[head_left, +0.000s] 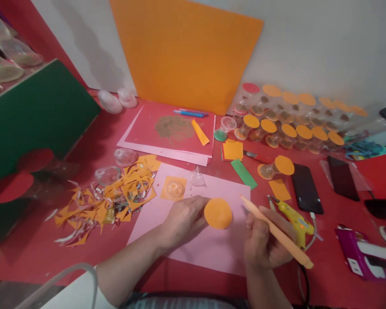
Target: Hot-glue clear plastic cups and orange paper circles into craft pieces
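Observation:
My left hand (185, 216) is closed on an orange paper disc (218, 213), held over a pink sheet (186, 246). Whatever lies beneath the disc is hidden. In my right hand (266, 242) is a light orange marker (281, 237), its tip pointing up and left, apart from the disc. A small dark point also shows by the right fingers; I cannot make out what it belongs to. Behind my left hand, a clear plastic dome (174, 188) sits on an orange square (165, 194). Close by stands a clear plastic cone (197, 177).
Orange paper scraps (116, 201) pile up at left. Several sand-filled plastic hourglasses (272, 136) with orange discs line the back right. On the right lie a yellow glue gun (294, 221), a phone (307, 189), a red-handled cutter (260, 158) and orange squares (233, 151).

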Demonstrator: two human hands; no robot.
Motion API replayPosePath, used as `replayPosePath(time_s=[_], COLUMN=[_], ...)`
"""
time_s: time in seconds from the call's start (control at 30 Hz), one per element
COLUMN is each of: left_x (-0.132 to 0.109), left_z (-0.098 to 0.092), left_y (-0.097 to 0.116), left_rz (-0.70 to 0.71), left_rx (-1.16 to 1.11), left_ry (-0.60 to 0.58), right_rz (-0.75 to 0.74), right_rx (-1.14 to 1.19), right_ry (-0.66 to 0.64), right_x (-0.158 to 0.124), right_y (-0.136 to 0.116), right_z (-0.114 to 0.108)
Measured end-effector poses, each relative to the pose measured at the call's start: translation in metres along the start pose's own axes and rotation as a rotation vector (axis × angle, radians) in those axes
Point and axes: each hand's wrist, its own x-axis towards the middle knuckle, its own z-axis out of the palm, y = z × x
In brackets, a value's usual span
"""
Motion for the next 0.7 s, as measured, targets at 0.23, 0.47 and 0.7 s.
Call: replayPosePath(time_s=[0.23,0.47,0.7], left_x=[0.001,0.002,-0.002], left_z=[-0.003,-0.004,-0.001], left_y=[0.0,0.0,-0.003], left_rz=[0.029,0.054,0.114], left_rx=[0.011,0.033,0.059], left_ry=[0.065,0.12,0.104], right_rz=[0.02,-0.082,-0.143], right_rx=[-0.029,-0.099,-0.325], right_ry=[-0.122,-0.535,-0.756], right_x=[-0.001,0.012,0.018], right_y=[0.003,-0.008,-0.024], right_z=[0.004,0.001,-0.006])
